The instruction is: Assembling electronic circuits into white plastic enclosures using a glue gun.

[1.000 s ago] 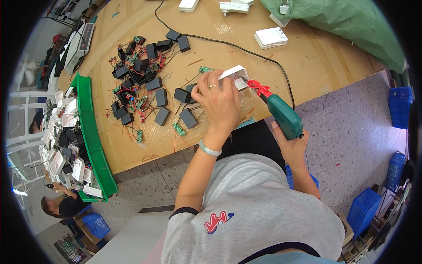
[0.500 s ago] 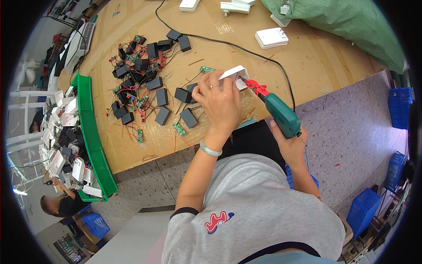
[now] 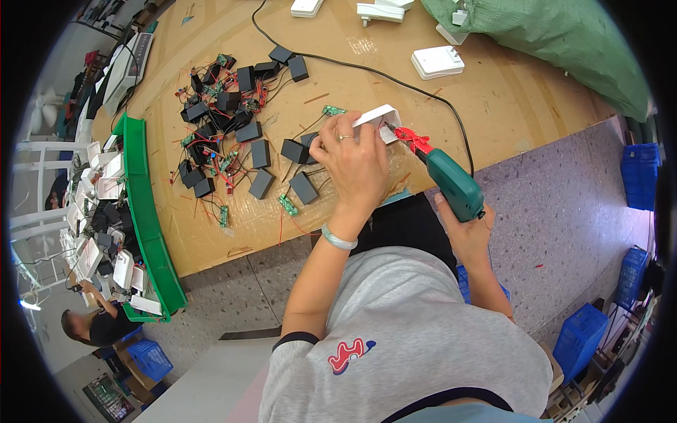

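Note:
My left hand (image 3: 354,158) is closed on a white plastic casing (image 3: 379,115), an open shell held tilted just above the table. My right hand (image 3: 467,229) grips a green handheld power tool (image 3: 455,185) from beneath. Red wrapping (image 3: 412,139) covers the tool's front, and its thin tip reaches into the casing. What the tip touches inside is too small to make out. Left of my left hand lie several black boxes (image 3: 303,188) with wires, and a small green circuit board (image 3: 288,204).
A heap of black boxes and red wires (image 3: 227,102) covers the table's left part. White plug-in casings (image 3: 437,62) and a green sack (image 3: 543,49) lie at the back. A black cord (image 3: 367,69) crosses the table. A green bin (image 3: 151,225) of parts stands left, with a person (image 3: 106,324) beyond.
Both hands stay almost where they were, with the casing and the tool tip still together. The whole view has shifted very slightly.

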`<state>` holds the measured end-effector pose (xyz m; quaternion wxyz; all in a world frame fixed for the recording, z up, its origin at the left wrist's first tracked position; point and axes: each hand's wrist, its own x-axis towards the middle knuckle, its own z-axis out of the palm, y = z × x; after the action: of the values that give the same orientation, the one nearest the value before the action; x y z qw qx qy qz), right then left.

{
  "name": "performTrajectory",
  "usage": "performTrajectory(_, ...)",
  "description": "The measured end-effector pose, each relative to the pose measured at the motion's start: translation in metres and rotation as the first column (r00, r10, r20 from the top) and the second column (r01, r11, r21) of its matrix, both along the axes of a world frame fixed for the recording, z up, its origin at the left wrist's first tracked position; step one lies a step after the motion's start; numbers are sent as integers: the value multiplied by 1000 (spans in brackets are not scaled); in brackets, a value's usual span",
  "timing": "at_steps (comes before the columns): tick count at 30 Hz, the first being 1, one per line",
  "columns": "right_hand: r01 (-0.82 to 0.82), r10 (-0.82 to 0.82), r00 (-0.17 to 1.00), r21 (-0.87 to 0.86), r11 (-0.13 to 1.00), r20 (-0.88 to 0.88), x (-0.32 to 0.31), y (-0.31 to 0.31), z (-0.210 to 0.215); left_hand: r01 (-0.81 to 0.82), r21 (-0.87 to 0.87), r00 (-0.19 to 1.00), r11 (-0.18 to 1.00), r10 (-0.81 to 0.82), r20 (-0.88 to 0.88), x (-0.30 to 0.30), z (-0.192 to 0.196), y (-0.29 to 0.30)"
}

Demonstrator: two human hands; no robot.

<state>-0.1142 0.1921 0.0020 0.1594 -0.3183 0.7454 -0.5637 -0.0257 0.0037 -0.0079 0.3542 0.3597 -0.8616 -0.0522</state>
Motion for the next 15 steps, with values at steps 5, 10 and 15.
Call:
performTrajectory(5, 95, -96, 995, 51, 994, 18, 5, 7, 12, 4, 18, 1000, 1000, -5, 6, 1, 1, 0)
performTrajectory(10, 147, -149, 986, 28, 989, 80, 4, 16, 14, 20, 6, 1000, 1000, -20, 6, 2, 1, -1)
performTrajectory(15, 158, -160, 985, 35, 987, 61, 4, 19, 17, 24, 30, 1000, 999, -24, 7, 2, 4, 1)
